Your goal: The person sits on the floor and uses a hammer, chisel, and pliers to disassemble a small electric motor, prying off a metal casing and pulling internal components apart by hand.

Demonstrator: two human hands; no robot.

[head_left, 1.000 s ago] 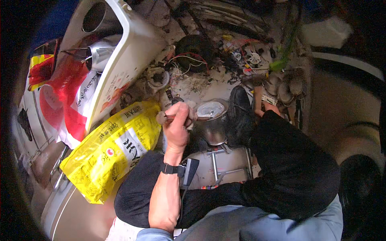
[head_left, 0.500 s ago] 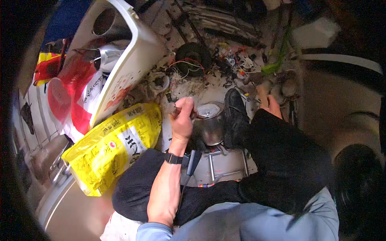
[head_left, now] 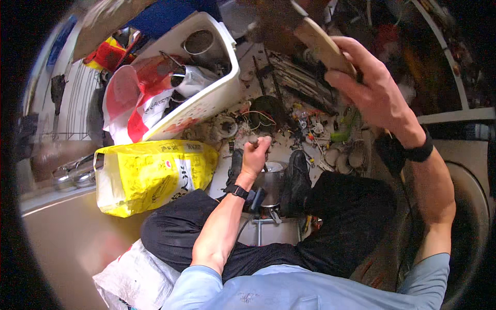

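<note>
My right hand (head_left: 380, 90) is raised high at the upper right, wrapped round the wooden handle of a hammer (head_left: 328, 44). The hammer's dark head is blurred at the top of the picture. Low in the middle, my left hand (head_left: 256, 159) makes a fist round a short metal rod that looks like a chisel (head_left: 253, 140); most of it is hidden by the fingers. Its lower end seems to meet the top of a silvery metal cylinder (head_left: 270, 187); whether they touch, I cannot tell. The cylinder stands upright between my black shoes.
A yellow printed bag (head_left: 150, 175) lies left of my knee, beside a white plastic bin (head_left: 235, 57) holding red and white packaging. Wires, scraps and metal strips (head_left: 302, 77) litter the floor ahead. A round-doored appliance (head_left: 465, 181) stands at the right.
My right hand has risen from beside my right knee to the upper right with the hammer. My left fist stays at the cylinder. The view has shifted.
</note>
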